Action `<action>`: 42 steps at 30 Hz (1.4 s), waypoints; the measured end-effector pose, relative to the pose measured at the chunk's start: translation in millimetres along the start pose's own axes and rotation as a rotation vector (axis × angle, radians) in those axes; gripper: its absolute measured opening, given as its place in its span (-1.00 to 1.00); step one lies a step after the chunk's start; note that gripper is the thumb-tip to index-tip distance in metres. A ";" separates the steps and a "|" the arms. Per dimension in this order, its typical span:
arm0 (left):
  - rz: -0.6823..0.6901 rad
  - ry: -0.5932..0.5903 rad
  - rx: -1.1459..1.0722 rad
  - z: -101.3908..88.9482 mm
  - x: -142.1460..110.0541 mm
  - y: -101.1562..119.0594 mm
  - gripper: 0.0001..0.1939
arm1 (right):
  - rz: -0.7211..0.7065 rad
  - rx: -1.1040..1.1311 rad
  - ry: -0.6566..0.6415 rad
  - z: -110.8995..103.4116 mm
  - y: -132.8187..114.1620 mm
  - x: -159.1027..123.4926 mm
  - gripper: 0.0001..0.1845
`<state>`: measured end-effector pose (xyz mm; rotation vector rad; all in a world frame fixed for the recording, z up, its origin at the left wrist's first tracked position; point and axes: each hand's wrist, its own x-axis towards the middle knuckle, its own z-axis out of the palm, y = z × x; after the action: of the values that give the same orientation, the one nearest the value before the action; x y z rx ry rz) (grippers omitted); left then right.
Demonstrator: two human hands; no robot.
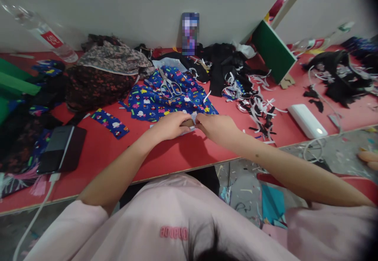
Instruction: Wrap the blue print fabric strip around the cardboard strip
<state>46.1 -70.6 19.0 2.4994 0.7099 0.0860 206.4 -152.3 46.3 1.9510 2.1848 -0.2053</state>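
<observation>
Both hands meet at the near edge of the blue printed fabric (165, 101) on the red table (177, 154). The left hand (168, 126) and right hand (214, 128) pinch a small pale piece (193, 118) between them, fingertips pressed together on it from either side — a grip that seems meant to keep a small scrap flat and steady. What the piece is cannot be made out; the knuckles hide most of it. Scissors (168, 84) lie on the blue cloth just beyond the hands, within easy reach. A cut strip of the same print (110, 123) lies apart to the left, and black-and-white trimmings (260, 111) are scattered to the right — likely pushed aside. A dark phone (62, 149) rests at the left, cable attached.
</observation>
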 end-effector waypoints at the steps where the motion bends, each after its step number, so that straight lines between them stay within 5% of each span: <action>1: 0.012 -0.010 -0.018 -1.6 -1.2 1.2 -0.87 | -0.013 -0.016 0.014 -1.1 0.0 -1.6 -0.77; 15: 0.014 -0.031 -0.289 1.2 -11.3 11.3 -0.89 | -0.080 -0.037 0.083 1.3 2.8 -9.6 -0.78; 24: -0.132 -0.002 -0.535 7.4 -17.9 19.0 -0.91 | -0.100 0.315 0.045 -4.1 -1.4 -16.8 -0.81; 42: -0.237 0.130 -0.795 0.2 -30.5 29.5 -0.94 | -0.042 0.665 0.368 7.7 -15.1 -45.7 -0.91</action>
<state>33.7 -107.3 36.4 1.6539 0.8178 0.3686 196.6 -200.0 49.5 2.4346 2.6312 -0.7116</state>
